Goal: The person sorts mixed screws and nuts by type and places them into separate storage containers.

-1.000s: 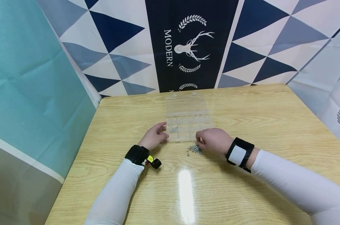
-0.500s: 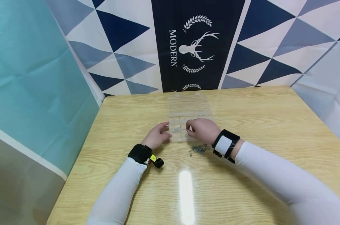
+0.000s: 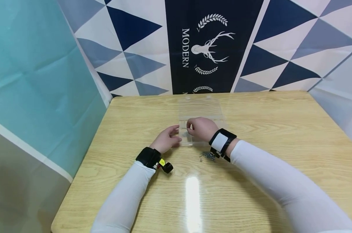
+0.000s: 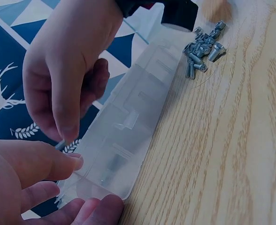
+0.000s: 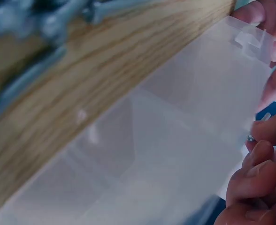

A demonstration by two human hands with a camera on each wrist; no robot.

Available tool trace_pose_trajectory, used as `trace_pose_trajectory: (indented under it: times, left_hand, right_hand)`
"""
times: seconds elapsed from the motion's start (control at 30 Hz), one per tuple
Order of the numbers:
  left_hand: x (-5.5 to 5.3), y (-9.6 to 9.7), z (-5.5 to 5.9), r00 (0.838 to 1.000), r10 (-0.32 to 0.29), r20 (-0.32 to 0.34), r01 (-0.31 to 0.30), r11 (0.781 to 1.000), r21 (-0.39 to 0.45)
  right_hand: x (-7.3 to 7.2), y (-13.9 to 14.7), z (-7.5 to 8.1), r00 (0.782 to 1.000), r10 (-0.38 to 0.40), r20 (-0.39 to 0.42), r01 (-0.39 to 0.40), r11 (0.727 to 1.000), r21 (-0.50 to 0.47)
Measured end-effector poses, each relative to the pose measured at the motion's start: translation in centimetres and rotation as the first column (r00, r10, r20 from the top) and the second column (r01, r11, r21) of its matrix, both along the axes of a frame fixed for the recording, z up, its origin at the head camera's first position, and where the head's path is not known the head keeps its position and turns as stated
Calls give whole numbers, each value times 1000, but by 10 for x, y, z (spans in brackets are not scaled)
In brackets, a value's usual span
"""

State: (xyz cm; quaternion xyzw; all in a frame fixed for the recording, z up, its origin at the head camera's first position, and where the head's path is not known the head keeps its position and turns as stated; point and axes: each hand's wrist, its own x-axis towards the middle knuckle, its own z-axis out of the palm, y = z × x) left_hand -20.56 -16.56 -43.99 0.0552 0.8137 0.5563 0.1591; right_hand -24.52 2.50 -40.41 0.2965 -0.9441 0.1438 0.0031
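A clear plastic compartment box [image 3: 200, 106] lies on the table with its lid folded back. My right hand [image 3: 203, 128] is over the box's left part, pinching a small metal screw [image 3: 184, 128] between thumb and fingertips. The screw's head [image 5: 250, 138] shows at those fingertips in the right wrist view. My left hand [image 3: 165, 139] holds the left end of the box, fingertips at its corner [image 4: 124, 194]. Through the cloudy wall, a dark shape [image 4: 111, 168] shows in the end compartment. A pile of loose screws [image 3: 208, 156] lies in front of the box, partly under my right wrist.
The wooden table [image 3: 135, 113] meets a patterned cloth [image 3: 147, 48] behind the box and a teal cloth [image 3: 48, 64] at left. A black camera [image 3: 167, 167] sticks out from my left wrist strap.
My right hand has gone from the screw pile leftward and away from me, carrying a screw over the box. My left hand stays at the box's end. The head view has shifted slightly.
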Motion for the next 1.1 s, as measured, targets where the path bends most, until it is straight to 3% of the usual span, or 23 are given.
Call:
trace_pose_trajectory:
  times: [0.07,0.17,0.27,0.4,0.57,0.83,1.1]
  left_hand:
    - [0,0,0,1000,-2,-4,2,1000,4]
    - [6,2,12,1000,-11,2,11,1000,14]
    - [5,3,13,1000,-17,8,17,1000,19]
    - [0,2,2,1000,-5,2,5,1000,2]
    - [1,1,3,1000,5,-4,-5,1000,-9]
    - [0,1,2,1000,-5,-12,5,1000,-12]
    - [0,2,-2,1000,-3,-23,3,1000,-14]
  right_hand:
    - [-2,-3,-3,1000,-6,19,6,1000,2]
    - [-4,-4,-4,999,-8,39,8,1000,1]
    - [-5,-3,-6,999,-7,48,7,1000,7]
    - [-7,-2,-9,999,-2,45,2,1000,6]
    - [-5,1,-10,1000,7,30,-6,1000,-16]
    - [11,18,-7,1000,24,-4,-24,999,-45]
    - [37,38,-5,998,45,-36,-47,998,-39]
